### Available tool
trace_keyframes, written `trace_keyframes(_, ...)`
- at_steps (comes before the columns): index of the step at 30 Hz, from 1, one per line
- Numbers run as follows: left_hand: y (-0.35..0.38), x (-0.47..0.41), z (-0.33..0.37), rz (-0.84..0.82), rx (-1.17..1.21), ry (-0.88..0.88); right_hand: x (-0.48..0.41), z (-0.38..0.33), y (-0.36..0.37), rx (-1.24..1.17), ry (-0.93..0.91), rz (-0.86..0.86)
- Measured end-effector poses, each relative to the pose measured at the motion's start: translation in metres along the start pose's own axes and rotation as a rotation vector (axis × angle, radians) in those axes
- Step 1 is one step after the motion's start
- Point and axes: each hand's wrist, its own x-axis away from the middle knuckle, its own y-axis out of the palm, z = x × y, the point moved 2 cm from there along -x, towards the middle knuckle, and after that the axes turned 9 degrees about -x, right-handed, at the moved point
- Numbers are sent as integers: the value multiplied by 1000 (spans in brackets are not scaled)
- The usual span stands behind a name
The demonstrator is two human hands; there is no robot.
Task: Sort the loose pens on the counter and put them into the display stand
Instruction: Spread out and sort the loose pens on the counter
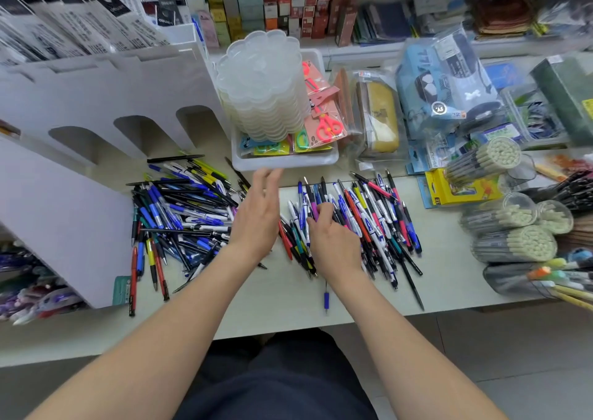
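Note:
Two heaps of loose pens lie on the pale counter point(282, 294): a mostly blue and black left pile point(179, 214) and a mixed right pile point(372, 220). My left hand point(256, 214) hovers between the piles with straight, relaxed fingers and holds nothing. My right hand point(330, 236) rests on the right pile, its fingers curled round a purple pen point(315, 213). The white display stand point(96, 124) with arched slots rises at the left behind the left pile.
A white tray point(285, 161) with stacked clear lids and scissors packs sits just beyond my hands. Tubs of pencils point(513, 243) and packaged goods crowd the right side. One blue pen point(326, 301) lies alone near the counter's front edge.

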Motion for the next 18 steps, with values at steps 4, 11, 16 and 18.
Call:
trace_keyframes(4,26,30,-8,-326,71,-445,-2,2,7,146,46,-122)
trace_keyframes(11,40,37,28,-506,320,-651,17,11,9,4,104,-252)
trace_keyframes(16,53,25,42,-587,504,-758,46,40,3,-110,345,-282)
trace_keyframes(18,54,23,46,-573,520,-758,55,46,3,-124,388,-363)
